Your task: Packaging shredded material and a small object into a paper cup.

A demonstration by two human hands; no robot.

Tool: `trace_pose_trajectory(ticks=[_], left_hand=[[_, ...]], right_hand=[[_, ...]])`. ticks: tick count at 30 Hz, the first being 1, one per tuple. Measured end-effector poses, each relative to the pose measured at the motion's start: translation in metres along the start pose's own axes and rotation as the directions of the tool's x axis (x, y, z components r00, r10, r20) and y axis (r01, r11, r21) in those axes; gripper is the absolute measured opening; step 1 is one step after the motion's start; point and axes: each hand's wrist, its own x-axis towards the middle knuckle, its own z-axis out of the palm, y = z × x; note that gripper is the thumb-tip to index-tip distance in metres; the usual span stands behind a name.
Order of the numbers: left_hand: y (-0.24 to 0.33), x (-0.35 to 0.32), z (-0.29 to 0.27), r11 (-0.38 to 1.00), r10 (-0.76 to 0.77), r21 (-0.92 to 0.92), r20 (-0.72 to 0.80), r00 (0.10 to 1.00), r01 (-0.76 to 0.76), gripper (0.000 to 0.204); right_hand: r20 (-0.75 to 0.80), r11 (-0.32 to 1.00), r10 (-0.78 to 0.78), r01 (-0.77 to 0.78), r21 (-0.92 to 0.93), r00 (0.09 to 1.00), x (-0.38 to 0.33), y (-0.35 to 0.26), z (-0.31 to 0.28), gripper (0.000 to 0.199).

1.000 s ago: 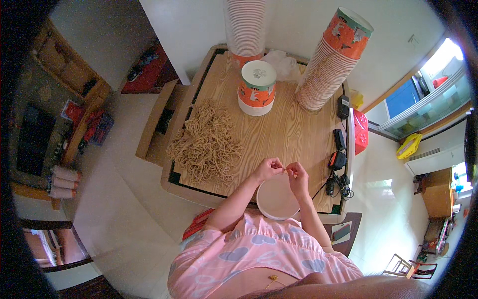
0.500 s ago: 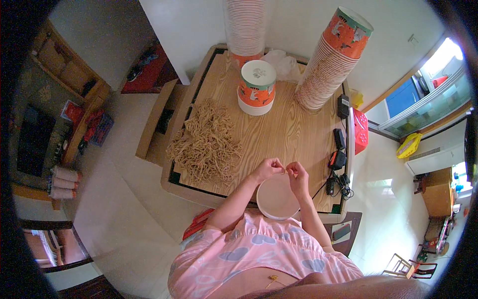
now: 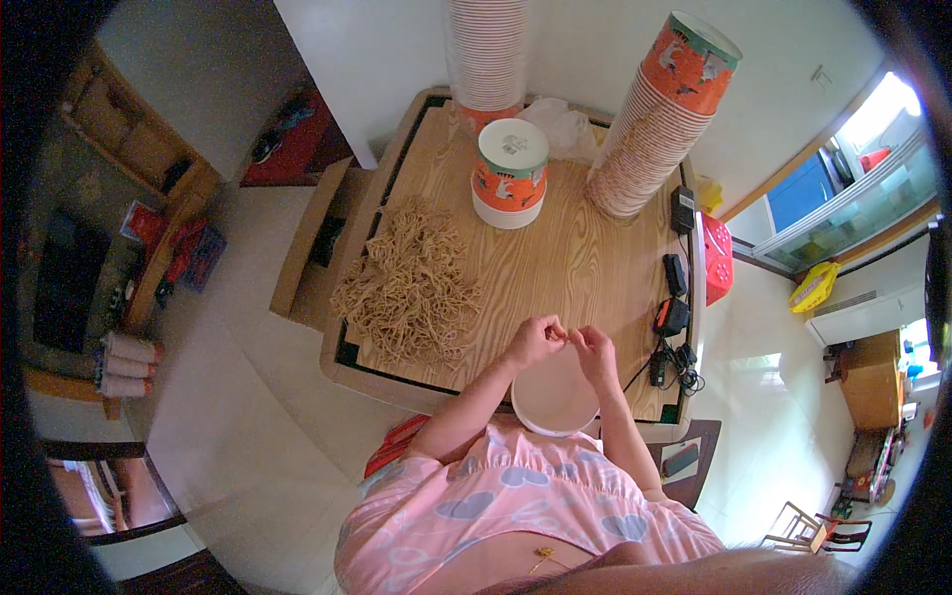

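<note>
Noodle heap: a loose pile of tan noodle strands [image 3: 409, 286] lies left of centre on the wooden table [image 3: 585, 268].
Left hand: the left hand [image 3: 535, 340] is curled, fingertips pinched; whatever it grips is too small to tell.
White bowl: a white paper bowl [image 3: 553, 399] sits just below both hands at the table's lower edge.
Right hand: the right hand [image 3: 595, 349] is curled likewise, its fingertips meeting the left's.
Cup stack: a tilted stack of orange paper cups [image 3: 659, 119], upper right.
</note>
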Motion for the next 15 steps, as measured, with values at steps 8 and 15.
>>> trace_pose_trajectory(ticks=[8,15], left_hand=[[0.000,-0.007,-0.001,0.988,-0.040,-0.149,-0.023,0.999,0.036,0.007],[0.008,-0.006,-0.008,0.869,-0.202,-0.453,0.039,0.979,0.197,0.007]], right_hand=[[0.107,0.988,0.007,-0.023,0.153,0.994,0.002,0.002,-0.002,0.012],[0.116,0.997,0.003,-0.012,0.078,0.993,0.001,0.001,-0.003,0.010]])
